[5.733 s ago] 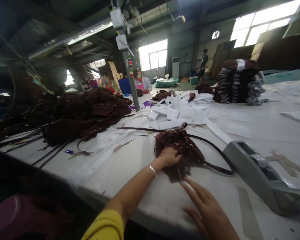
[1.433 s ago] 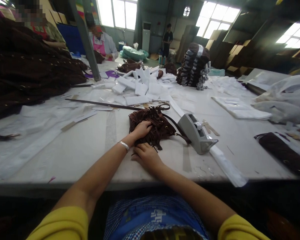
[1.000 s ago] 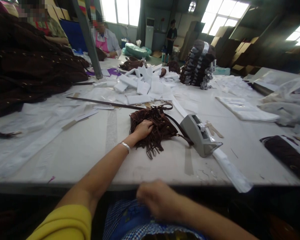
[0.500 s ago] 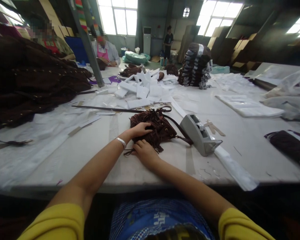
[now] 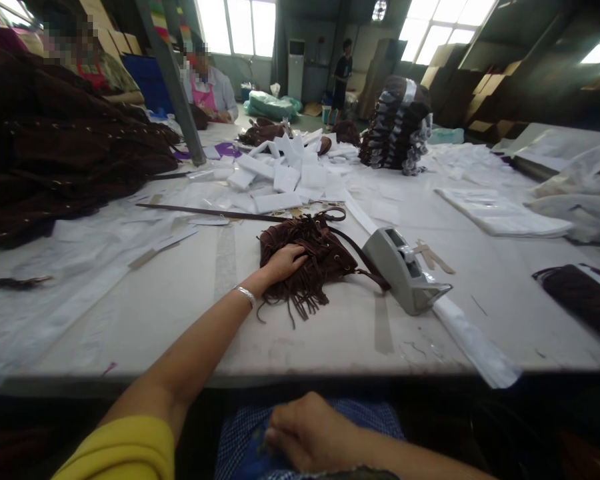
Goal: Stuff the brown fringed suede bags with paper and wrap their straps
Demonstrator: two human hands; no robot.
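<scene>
A dark brown fringed bag [image 5: 320, 257] lies on the white table [image 5: 190, 300], its strap curling off to the right. My left hand [image 5: 284, 261] rests on the bag's left side, fingers curled into the fringe. My right hand [image 5: 307, 433] is down at my lap below the table edge, fingers closed against the blue checked cloth [image 5: 243, 443]; whether they hold anything is hidden.
A grey tape dispenser [image 5: 405, 270] stands just right of the bag. White folded pieces [image 5: 285, 177] lie behind it. A heap of dark brown bags [image 5: 65, 160] fills the left, a stack [image 5: 397, 127] stands at the back. Other people work at the far end.
My right hand has left the bag's fringe and dropped to my lap. The fringe now hangs loose toward me. My left hand stays on the bag.
</scene>
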